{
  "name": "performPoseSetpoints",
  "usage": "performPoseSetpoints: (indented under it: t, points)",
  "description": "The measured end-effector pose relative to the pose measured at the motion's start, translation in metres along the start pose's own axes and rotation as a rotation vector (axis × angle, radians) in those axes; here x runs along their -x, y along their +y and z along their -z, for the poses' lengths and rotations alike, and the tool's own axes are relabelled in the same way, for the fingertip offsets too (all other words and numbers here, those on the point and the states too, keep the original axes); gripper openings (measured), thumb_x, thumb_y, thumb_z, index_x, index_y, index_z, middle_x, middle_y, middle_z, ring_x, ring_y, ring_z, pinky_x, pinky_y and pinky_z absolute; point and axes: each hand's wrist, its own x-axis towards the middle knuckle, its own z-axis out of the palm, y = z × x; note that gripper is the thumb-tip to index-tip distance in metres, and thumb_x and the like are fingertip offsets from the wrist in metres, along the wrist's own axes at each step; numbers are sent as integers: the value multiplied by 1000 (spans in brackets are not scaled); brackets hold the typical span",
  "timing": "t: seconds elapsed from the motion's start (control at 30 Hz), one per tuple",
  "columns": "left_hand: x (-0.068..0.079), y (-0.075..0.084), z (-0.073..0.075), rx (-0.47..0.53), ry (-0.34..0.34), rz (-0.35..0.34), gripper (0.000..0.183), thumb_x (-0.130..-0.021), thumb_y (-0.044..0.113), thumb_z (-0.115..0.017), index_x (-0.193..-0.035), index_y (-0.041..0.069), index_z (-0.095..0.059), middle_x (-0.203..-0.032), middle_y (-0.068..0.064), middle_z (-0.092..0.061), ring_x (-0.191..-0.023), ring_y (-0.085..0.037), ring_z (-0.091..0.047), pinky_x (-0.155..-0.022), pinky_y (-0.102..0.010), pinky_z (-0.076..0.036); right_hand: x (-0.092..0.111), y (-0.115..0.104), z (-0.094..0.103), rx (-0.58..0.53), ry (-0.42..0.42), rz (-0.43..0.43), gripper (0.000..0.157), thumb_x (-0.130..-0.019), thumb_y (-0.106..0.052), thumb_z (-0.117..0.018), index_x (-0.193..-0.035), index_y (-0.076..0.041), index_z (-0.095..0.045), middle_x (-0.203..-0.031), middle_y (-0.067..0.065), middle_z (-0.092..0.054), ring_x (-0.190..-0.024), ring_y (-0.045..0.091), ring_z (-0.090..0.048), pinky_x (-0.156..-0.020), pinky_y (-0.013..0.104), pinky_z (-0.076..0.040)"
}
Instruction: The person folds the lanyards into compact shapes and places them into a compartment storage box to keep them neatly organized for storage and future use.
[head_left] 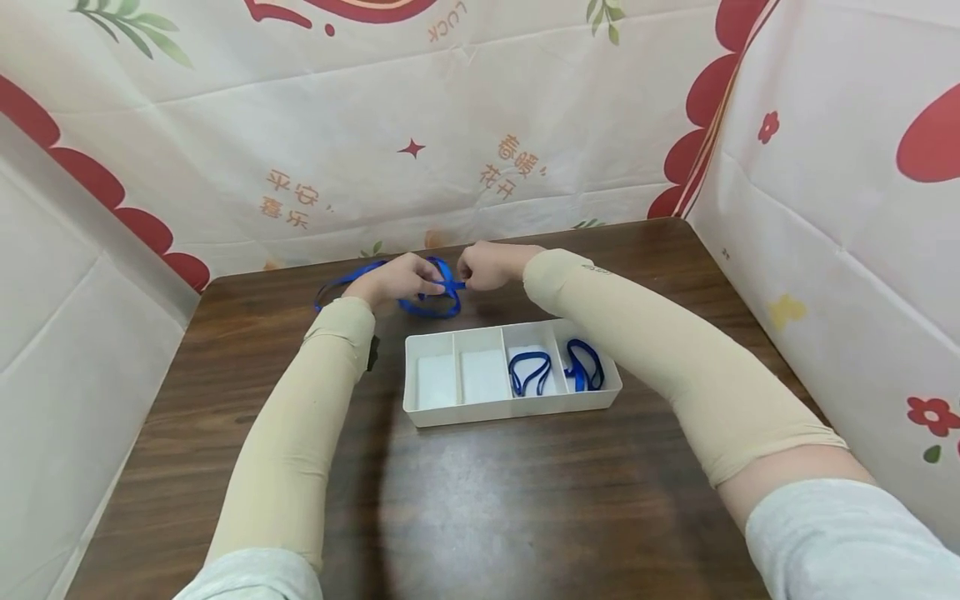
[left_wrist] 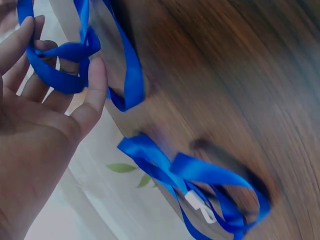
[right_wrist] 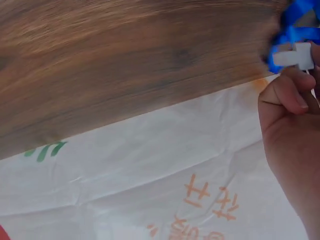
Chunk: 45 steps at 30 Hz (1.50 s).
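Observation:
Toward the back of the table, both hands work on a blue lanyard [head_left: 431, 314]. My left hand [head_left: 401, 277] grips its looped strap [left_wrist: 57, 82], which runs across the fingers in the left wrist view. Just to the right, my right hand [head_left: 491, 263] has its fingers curled and pinches the end with the white plastic clip [right_wrist: 302, 56]. Beyond the left hand, a second blue lanyard [left_wrist: 215, 170] lies loosely coiled on the table near the back edge, its own white clip [left_wrist: 200, 206] showing.
A white divided tray [head_left: 480, 411] stands in front of the hands. Its two right-hand compartments hold coiled blue lanyards, one thin loop [head_left: 530, 356] and one bundle [head_left: 579, 377]. Printed white cloth [head_left: 360, 125] hangs behind the brown table [head_left: 450, 500] and along its sides.

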Motion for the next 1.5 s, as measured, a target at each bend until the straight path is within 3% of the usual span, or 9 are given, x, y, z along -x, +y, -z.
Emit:
performPoseSetpoints:
  t: [0.3, 0.43, 0.53, 0.6, 0.77, 0.93, 1.23, 1.33, 1.5]
  points:
    - [15, -5, 13, -72, -47, 83, 35, -107, 35, -65, -109, 1, -72, -95, -7, -60, -100, -32, -64, -94, -54, -54, 19, 21, 11, 38, -127, -104, 33, -96, -9, -57, -66, -17, -44, -61, -5, -36, -57, 13, -30, -57, 30, -29]
    - [15, -4, 11, -94, -92, 74, 37, -108, 38, -63, -107, 2, -72, -106, -10, -67, -115, -32, -63, -104, -57, -54, 26, 20, 9, 44, -132, -141, 16, -96, -10, -57, -95, -7, -72, -90, 6, -70, -76, 19, -55, -74, 35, -52]
    - [11, -4, 8, -116, -90, 32, 36, -109, 35, -61, -111, 1, -73, -103, -10, -71, -101, -25, -58, -98, -47, -53, 31, 15, 8, 36, -152, -177, 40, -96, -9, -56, -133, -3, -69, -135, 15, -71, -107, 26, -64, -102, 45, -57]
    - [10, -2, 6, -104, -82, 28, 34, -109, 32, -62, -113, -1, -71, -101, -12, -72, -97, -27, -57, -91, -47, -50, 33, 12, 7, 28, -171, -190, 44, -94, -8, -56, -136, -4, -68, -139, 14, -69, -111, 28, -64, -105, 47, -57]
    - [10, 1, 5, -80, -72, 42, 25, -106, 21, -67, -125, 3, -67, -128, -19, -67, -122, -35, -61, -108, -54, -53, 34, 11, 7, -53, -230, -227, 31, -96, -17, -64, -124, -7, -70, -115, 12, -75, -87, 22, -65, -89, 43, -62]
    - [9, 0, 5, -108, -75, 43, 34, -103, 14, -70, -136, 5, -64, -158, -22, -53, -150, -41, -47, -117, -61, -48, 34, 14, 6, -113, -243, -242, 33, -96, -23, -73, -124, -7, -68, -95, 10, -72, -68, 17, -63, -78, 42, -66]
    - [9, 0, 6, -185, -38, -5, 36, -104, 12, -68, -139, 4, -64, -149, -18, -62, -144, -39, -54, -117, -54, -49, 35, 15, 7, -58, -218, -223, 35, -95, -2, -67, -130, -8, -71, -106, 10, -75, -66, 15, -61, -56, 26, -49]
    - [7, 5, 6, -185, -18, -26, 32, -105, 13, -68, -135, 3, -67, -142, -17, -67, -138, -36, -58, -116, -54, -49, 35, 16, 7, -121, -238, -189, 42, -91, 2, -70, -132, -5, -68, -107, 10, -72, -66, 15, -62, -58, 26, -52]
    - [5, 23, 6, -178, 3, -86, 22, -105, 12, -67, -125, 5, -71, -126, -13, -71, -122, -31, -62, -115, -53, -47, 36, 18, 8, -298, -292, -128, 27, -94, -13, -77, -120, -5, -72, -99, 12, -74, -56, 10, -58, -55, 25, -52]
